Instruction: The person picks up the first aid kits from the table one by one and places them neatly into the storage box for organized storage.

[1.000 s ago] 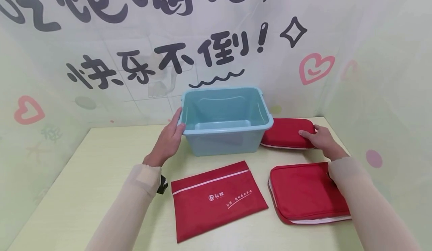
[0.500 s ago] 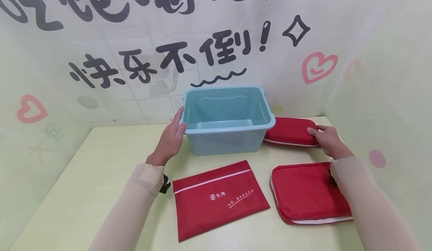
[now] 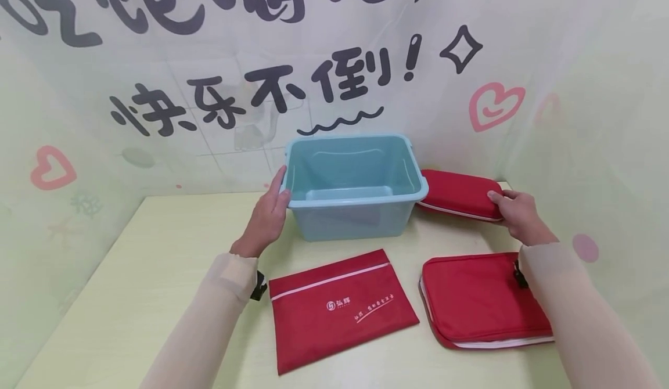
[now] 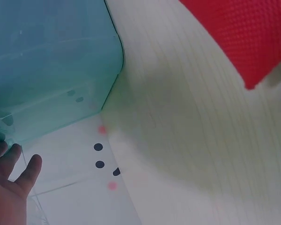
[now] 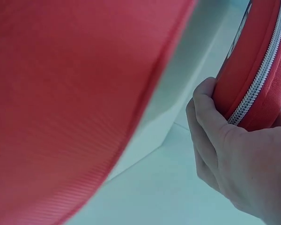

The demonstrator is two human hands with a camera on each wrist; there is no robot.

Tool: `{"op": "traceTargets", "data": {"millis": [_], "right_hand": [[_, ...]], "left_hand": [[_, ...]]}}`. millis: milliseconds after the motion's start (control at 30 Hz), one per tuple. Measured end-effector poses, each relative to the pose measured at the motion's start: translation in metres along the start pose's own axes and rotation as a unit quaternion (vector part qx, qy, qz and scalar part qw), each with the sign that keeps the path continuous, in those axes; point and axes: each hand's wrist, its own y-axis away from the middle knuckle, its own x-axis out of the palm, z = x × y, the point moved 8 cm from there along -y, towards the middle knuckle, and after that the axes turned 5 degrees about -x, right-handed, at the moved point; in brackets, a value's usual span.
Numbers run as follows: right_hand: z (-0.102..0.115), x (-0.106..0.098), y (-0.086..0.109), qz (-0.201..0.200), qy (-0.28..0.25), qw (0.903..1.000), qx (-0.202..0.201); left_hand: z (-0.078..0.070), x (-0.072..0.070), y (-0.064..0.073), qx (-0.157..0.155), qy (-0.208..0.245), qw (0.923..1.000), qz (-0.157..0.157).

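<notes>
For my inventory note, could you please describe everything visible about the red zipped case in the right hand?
The red rounded fabric-looking case has a silvery zipper along its side, closed where visible. It tilts, apparently off the pale flat table, beside the light-blue rectangular plastic bin, whose rim partly hides its left end; whether they touch is unclear. The person's right hand grips the other end, thumb on the upper face.

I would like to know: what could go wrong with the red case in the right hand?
The right hand grips the red zippered case only near one end, so the case might droop or slip. In the head view, the case's other end appears close beside the blue bin and may bump it. The left hand holds only the bin's left side, so a knock might turn it.
</notes>
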Motion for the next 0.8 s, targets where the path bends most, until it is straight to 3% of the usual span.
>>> {"op": "traceTargets", "data": {"millis": [167, 800], "right_hand": [[0.013, -0.007, 0.003, -0.015, -0.058, 0.9981, -0.017], [0.051, -0.027, 0.016, -0.018, -0.173, 0.9848, 0.005]], "left_hand": [[-0.001, 0.0, -0.001, 0.0, -0.002, 1.0, 0.004], [0.0, 0.0, 0.0, 0.003, -0.004, 1.0, 0.003]]}}
